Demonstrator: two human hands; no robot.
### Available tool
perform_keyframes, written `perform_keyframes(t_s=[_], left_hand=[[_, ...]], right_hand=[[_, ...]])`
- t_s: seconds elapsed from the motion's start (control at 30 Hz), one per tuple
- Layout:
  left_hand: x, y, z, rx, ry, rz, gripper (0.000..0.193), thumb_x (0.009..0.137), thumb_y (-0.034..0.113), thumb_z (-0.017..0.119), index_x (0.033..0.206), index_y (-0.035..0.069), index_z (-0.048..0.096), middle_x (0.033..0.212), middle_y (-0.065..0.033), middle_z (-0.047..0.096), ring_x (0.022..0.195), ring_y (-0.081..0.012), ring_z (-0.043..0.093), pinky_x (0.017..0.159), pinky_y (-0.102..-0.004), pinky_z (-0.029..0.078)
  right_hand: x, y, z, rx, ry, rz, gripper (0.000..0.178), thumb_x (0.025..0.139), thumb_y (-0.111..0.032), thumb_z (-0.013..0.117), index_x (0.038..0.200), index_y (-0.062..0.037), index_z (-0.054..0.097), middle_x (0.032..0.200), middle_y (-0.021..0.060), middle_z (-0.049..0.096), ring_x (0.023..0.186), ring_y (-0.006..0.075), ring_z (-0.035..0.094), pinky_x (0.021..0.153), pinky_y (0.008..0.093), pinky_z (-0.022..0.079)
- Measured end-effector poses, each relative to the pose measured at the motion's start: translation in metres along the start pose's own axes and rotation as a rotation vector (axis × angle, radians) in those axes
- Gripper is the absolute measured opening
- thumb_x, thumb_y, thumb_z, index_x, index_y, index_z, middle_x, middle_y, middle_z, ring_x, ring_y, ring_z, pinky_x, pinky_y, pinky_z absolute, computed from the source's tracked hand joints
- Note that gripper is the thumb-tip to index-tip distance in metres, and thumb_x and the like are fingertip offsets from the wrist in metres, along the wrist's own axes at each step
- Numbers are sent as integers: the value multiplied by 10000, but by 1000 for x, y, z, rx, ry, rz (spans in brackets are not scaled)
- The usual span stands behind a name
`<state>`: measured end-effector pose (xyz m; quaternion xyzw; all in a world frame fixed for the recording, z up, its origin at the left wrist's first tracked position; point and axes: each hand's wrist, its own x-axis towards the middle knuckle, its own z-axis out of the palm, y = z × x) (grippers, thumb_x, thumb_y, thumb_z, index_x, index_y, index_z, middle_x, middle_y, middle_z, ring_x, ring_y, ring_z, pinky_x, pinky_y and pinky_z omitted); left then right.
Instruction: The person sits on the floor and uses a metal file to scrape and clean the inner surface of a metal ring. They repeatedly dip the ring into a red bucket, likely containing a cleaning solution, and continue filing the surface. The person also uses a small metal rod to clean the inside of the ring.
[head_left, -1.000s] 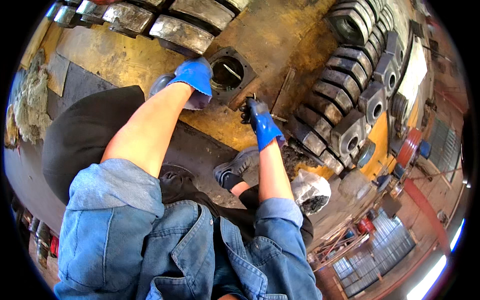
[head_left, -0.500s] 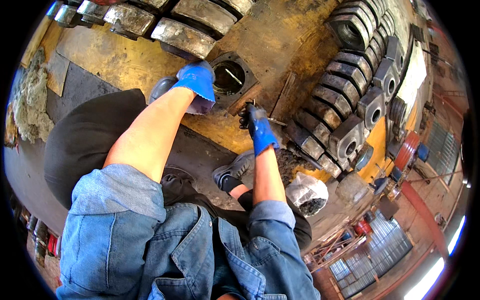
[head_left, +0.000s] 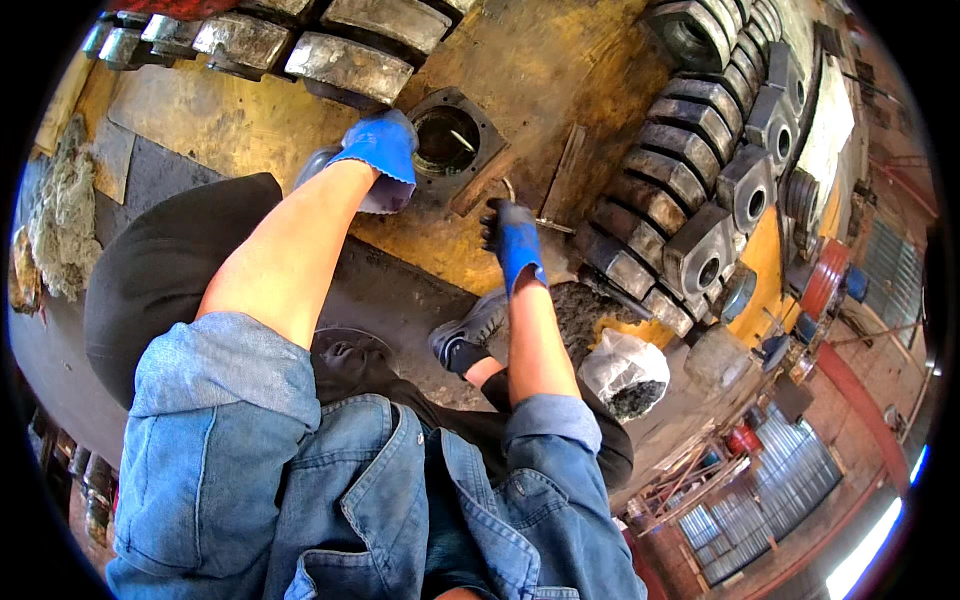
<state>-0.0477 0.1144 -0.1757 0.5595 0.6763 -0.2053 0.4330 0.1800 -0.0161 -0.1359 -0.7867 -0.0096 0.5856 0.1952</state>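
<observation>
A square dark metal block (head_left: pixel 489 128) with a wide round bore lies flat on the yellow, grease-stained worktop (head_left: pixel 560 70). A thin pale stick-like piece (head_left: pixel 462 140) shows inside the bore. My left hand (head_left: pixel 378 148), in a blue glove, is against the block's left side; its fingers are hidden by the glove's back and cuff. Just off the block's near corner, my right hand (head_left: pixel 512 238) in a blue and black glove is closed around a thin metal rod (head_left: pixel 510 188), whose bent tip sticks out past the fingers. Another thin bar (head_left: pixel 556 227) shows beside that hand.
Rows of greasy metal blocks (head_left: pixel 680 155) line the right side, several with round holes. Larger metal blocks (head_left: pixel 350 68) stand at the far left. A flat strip (head_left: pixel 565 172) lies right of the bored block. Fibrous rags (head_left: pixel 62 215) sit left; a white plastic bag (head_left: pixel 622 370) is near right.
The view has shifted slightly. My right hand has drawn a little away from the block, and more of the rod's bent tip shows. My left hand stays at the block's side.
</observation>
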Motion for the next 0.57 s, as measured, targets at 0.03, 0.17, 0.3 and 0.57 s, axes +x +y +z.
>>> perform_keyframes(t_s=[0.03,0.17,0.3,0.57], left_hand=[[-2,3,0,87,-30,69,350,781,239,615,1106,114,657,1206,-140,599,1135,-318,563,942,-418,453],[-20,33,-9,10,8,-53,354,752,242,641,1081,114,668,1186,-147,609,1117,-314,576,917,-417,470],[20,-12,7,119,-11,104,343,742,233,644,1058,103,674,1164,-161,617,1104,-320,583,906,-422,476],[-40,30,-27,-43,26,-111,437,722,216,690,1140,101,640,1203,-174,594,1130,-328,566,968,-416,436]], right_hand=[[8,14,-23,18,1,-10,228,868,-284,537,903,-59,558,634,94,567,456,208,489,403,364,390],[18,38,-69,43,96,161,233,874,-284,511,968,-90,599,644,70,559,463,200,466,424,351,375],[-1,3,15,-33,-44,-77,283,894,-256,466,993,-34,612,679,82,592,509,196,520,461,325,408],[40,37,-54,-2,151,263,299,871,-288,532,1119,-124,568,638,119,572,454,252,502,395,450,373]])
